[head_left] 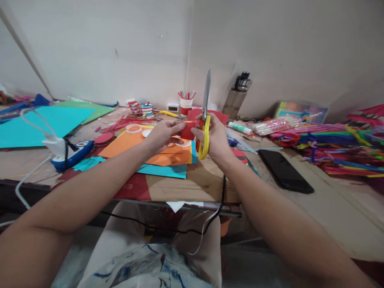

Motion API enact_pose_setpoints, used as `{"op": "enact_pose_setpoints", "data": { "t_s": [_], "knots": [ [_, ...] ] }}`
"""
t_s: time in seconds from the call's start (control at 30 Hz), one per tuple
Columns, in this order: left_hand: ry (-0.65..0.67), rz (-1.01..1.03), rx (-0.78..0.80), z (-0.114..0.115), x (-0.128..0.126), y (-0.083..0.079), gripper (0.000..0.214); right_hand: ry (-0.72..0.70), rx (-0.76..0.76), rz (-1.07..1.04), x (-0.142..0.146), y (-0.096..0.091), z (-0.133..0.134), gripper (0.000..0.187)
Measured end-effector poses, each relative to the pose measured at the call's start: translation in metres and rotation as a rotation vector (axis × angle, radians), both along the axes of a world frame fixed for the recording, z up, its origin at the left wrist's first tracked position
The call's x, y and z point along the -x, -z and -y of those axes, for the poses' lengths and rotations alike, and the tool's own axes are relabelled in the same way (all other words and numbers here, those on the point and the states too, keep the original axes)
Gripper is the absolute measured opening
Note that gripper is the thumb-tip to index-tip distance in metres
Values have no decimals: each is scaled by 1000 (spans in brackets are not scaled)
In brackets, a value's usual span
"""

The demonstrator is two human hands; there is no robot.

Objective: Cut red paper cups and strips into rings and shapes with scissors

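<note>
My left hand [164, 135] pinches a small piece of red paper [188, 130], held above the table. My right hand [216, 138] is closed round yellow-handled scissors [205, 120] whose blades point straight up. The right fingertips also touch the red paper's right edge. Both hands meet over a stack of orange sheets [144, 150] and a blue sheet [163, 171].
A black phone [283, 171] lies right of my hands. Heaped coloured strips [333, 146] fill the right side. Behind stand a water bottle [238, 96], a cup of pens [186, 105] and tape rolls [133, 128]. At left are teal sheets [36, 126] and a glue gun [70, 154].
</note>
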State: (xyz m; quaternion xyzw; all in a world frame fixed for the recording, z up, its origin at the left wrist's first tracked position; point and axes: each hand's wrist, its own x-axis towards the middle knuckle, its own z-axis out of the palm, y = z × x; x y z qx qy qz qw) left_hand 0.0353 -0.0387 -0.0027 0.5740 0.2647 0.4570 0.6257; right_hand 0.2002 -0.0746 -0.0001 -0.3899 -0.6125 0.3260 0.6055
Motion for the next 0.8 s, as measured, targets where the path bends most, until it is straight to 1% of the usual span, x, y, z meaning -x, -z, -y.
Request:
{"op": "enact_pose_setpoints", "data": {
  "t_s": [0.17, 0.37, 0.6, 0.7, 0.8],
  "knots": [
    [14, -1, 0, 1, -2, -1, 34, -24, 37, -51, -1, 2, -3, 37],
    [50, -20, -49, -2, -2, 3, 38, -4, -30, -21, -1, 3, -3, 37],
    [32, -5, -48, 1, -3, 3, 32, 28, -72, 5, -1, 2, 0, 35],
    [36, 4, -49, 0, -4, 5, 31, 14, -49, -24, 0, 4, -1, 37],
    [78, -16, -64, 0, -3, 6, 31, 13, -17, -24, 1, 5, -2, 45]
  ]
}}
